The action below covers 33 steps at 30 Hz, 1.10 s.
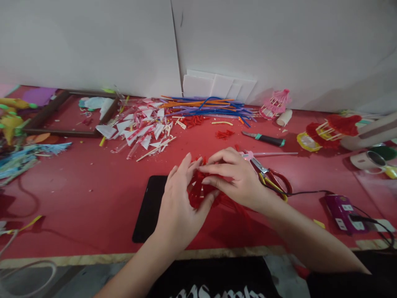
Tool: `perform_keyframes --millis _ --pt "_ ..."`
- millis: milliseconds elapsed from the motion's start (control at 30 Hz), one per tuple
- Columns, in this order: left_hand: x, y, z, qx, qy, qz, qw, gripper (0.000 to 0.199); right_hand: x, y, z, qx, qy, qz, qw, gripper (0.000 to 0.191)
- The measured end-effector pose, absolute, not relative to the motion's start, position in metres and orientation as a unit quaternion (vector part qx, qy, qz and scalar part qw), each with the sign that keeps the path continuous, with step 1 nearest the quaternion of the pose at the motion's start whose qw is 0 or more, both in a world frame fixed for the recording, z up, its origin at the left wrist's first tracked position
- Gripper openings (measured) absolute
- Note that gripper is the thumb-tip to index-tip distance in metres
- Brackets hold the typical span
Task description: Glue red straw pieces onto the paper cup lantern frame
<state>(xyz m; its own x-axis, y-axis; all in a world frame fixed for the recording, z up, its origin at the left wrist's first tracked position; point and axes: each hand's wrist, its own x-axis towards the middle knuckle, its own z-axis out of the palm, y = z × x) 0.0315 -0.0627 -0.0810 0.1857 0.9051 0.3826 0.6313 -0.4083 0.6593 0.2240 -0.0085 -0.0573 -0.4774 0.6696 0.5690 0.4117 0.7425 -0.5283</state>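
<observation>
My left hand (176, 203) curves around a red craft piece (196, 193) above the table, thumb along its near side and fingers along its far side. The piece looks like thin red strips or bits with small gaps; its exact kind is partly hidden by my fingers. From the right, my right hand (237, 176) reaches over, its bent fingers and thumb closed at the top of the same piece. A black phone (150, 209) lies flat beside my left hand. Scissors (273, 176) with red and yellow handles rest just beyond my right wrist.
Pipe cleaners (211, 107) and a pile of straws and paper scraps (145, 124) lie at the back. A utility knife (263, 138), small red bits (224, 134), a red-and-yellow model (330, 132), a mug (367, 160) and a corded purple box (344, 213) sit rightward. A frame (62, 133) lies left.
</observation>
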Motion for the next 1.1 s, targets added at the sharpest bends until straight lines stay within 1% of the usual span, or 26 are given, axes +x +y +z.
perform_keyframes --millis 67,133,233,333,367,500,567,667,700,800,867,967,1100 --pt "0.029 -0.063 -0.081 0.737 0.518 0.392 0.188 0.081 0.224 -0.006 -0.058 -0.32 -0.844 0.168 0.395 0.02" --pt "0.026 -0.063 -0.079 0.723 0.518 0.406 0.209 0.072 0.223 -0.005 -0.059 -0.327 -0.842 0.17 0.395 0.019" --pt "0.019 -0.059 -0.073 0.71 0.514 0.431 0.215 0.05 0.222 -0.008 -0.06 -0.338 -0.835 0.173 0.398 0.017" --pt "0.012 -0.054 -0.066 0.7 0.519 0.457 0.176 0.022 0.224 -0.015 -0.059 -0.345 -0.821 0.19 0.412 0.021" --pt "0.01 -0.053 -0.063 0.697 0.52 0.467 0.162 0.016 0.226 -0.017 -0.058 -0.349 -0.814 0.196 0.421 0.022" --pt "0.007 -0.052 -0.056 0.687 0.522 0.489 0.13 0.021 0.237 -0.029 -0.061 -0.371 -0.779 0.182 0.471 0.018" --pt "0.007 -0.053 -0.057 0.686 0.523 0.488 0.132 0.023 0.243 -0.034 -0.066 -0.376 -0.774 0.165 0.482 0.022" --pt "0.007 -0.055 -0.061 0.676 0.519 0.495 0.17 0.027 0.25 -0.041 -0.076 -0.362 -0.792 0.133 0.474 0.033" --pt "0.007 -0.055 -0.062 0.675 0.516 0.495 0.181 0.028 0.252 -0.043 -0.08 -0.351 -0.803 0.118 0.467 0.032" --pt "0.01 -0.055 -0.064 0.709 0.508 0.464 0.156 0.024 0.257 -0.047 -0.093 -0.315 -0.834 0.057 0.45 0.013" --pt "0.014 -0.055 -0.064 0.742 0.502 0.426 0.127 0.027 0.258 -0.048 -0.1 -0.31 -0.838 0.015 0.448 0.015" --pt "0.019 -0.056 -0.065 0.757 0.501 0.4 0.126 0.032 0.259 -0.048 -0.104 -0.305 -0.839 -0.029 0.45 0.021" --pt "0.025 -0.056 -0.067 0.758 0.509 0.393 0.111 0.026 0.257 -0.046 -0.098 -0.268 -0.859 -0.051 0.433 0.018"
